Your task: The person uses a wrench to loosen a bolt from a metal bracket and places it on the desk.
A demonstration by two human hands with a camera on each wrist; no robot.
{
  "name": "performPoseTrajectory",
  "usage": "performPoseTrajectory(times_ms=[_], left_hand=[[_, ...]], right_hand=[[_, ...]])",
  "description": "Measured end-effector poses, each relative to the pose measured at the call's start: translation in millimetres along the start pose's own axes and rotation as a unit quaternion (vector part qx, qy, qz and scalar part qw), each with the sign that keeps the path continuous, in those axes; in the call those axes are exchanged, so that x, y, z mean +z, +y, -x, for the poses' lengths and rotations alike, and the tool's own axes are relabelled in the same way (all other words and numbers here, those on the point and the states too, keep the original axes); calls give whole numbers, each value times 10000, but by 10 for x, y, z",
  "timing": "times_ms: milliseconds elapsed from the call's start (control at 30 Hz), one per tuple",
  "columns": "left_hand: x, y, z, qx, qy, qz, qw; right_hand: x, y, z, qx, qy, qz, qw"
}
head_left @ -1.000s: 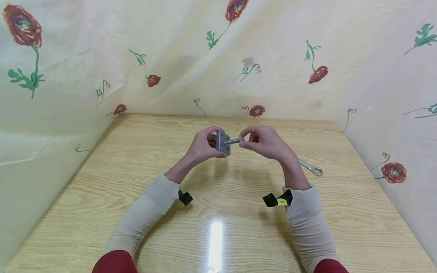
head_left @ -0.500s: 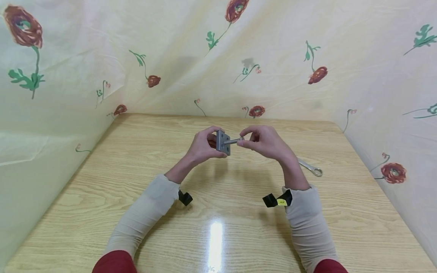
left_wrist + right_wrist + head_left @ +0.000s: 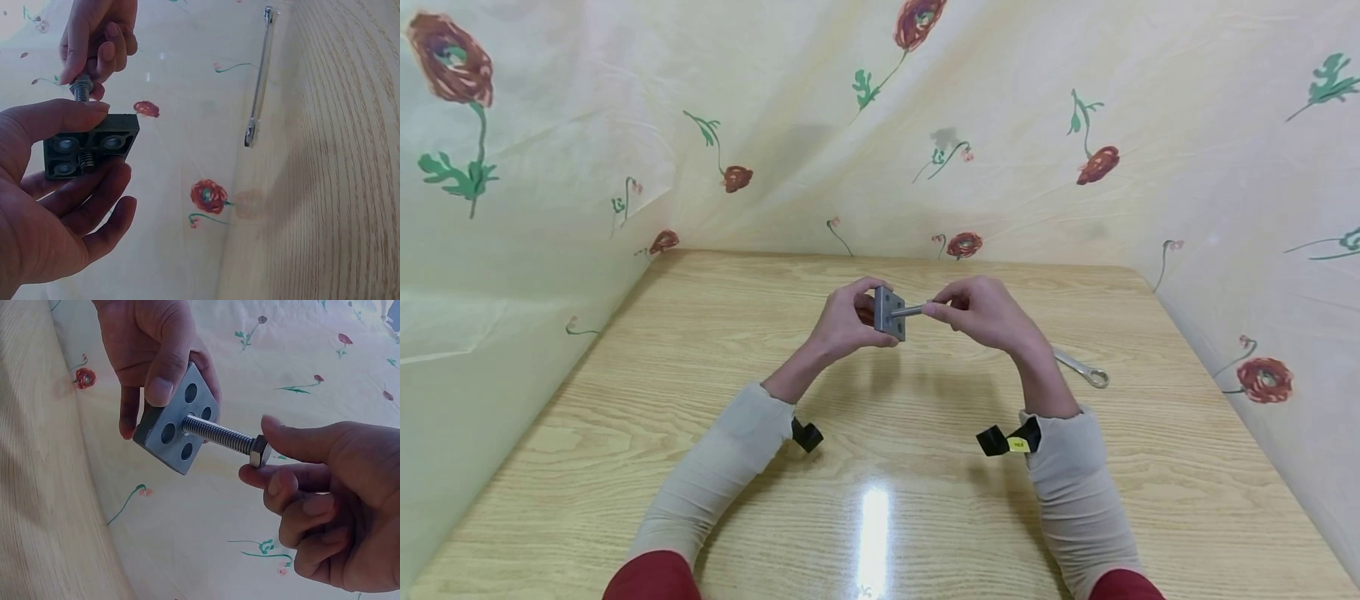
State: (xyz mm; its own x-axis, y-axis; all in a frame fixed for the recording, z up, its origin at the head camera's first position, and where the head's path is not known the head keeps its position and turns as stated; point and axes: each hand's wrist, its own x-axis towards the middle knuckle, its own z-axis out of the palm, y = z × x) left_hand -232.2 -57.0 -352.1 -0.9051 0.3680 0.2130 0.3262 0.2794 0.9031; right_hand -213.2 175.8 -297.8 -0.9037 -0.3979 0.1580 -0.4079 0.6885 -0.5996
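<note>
A square grey metal plate (image 3: 169, 450) has a hole near each corner and a bolt (image 3: 222, 435) through its middle. My left hand (image 3: 842, 321) grips the plate by its edges, raised above the table. On the side facing my left palm, the bolt's threaded end pokes out a little in the left wrist view. Most of the thread stands out towards the right hand. Thumb and forefinger of my right hand (image 3: 988, 312) pinch the hex head (image 3: 260, 452), while the other fingers curl beneath. In the head view those fingers cover the head.
A combination wrench (image 3: 1084, 368) lies on the wooden table (image 3: 625, 417), partly behind the right forearm; the left wrist view shows its full length. Flower-patterned cloth (image 3: 820, 125) hangs behind the table and along both sides.
Right thumb and forefinger have shifted round the bolt head, with the wrist nearly still; the fingers now hide the head in the head view. The left hand and plate hold their place.
</note>
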Motion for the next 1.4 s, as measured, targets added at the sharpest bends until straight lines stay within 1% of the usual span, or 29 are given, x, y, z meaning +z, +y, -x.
performPoseTrajectory(times_ms=[167, 367, 533, 600, 733, 933, 1100, 1267, 1400], left_hand=[[-1, 0, 2, -35, 0, -13, 10000], [-5, 8, 9, -49, 28, -22, 10000], [-6, 9, 7, -30, -4, -44, 10000], [-8, 9, 4, -31, 8, -18, 10000], [-4, 6, -1, -26, 23, 0, 10000], [10, 17, 5, -60, 9, -62, 10000], [7, 8, 6, -48, 29, -34, 10000], [11, 6, 6, -64, 12, -40, 10000], [9, 15, 9, -62, 23, -52, 10000]], right_hand=[[-1, 5, 5, -158, 36, 19, 9999], [-1, -11, 6, 19, 102, -24, 9999], [-4, -17, 8, -138, 111, 8, 9998], [-8, -21, 9, -96, 119, -4, 9999], [-17, -27, 6, 120, 59, -45, 9999], [-18, -23, 8, 58, 38, -28, 10000], [-18, -18, -3, 211, -84, -37, 9997], [-10, -24, 3, 120, -65, -64, 9999], [-15, -19, 2, 248, -64, -104, 9996]])
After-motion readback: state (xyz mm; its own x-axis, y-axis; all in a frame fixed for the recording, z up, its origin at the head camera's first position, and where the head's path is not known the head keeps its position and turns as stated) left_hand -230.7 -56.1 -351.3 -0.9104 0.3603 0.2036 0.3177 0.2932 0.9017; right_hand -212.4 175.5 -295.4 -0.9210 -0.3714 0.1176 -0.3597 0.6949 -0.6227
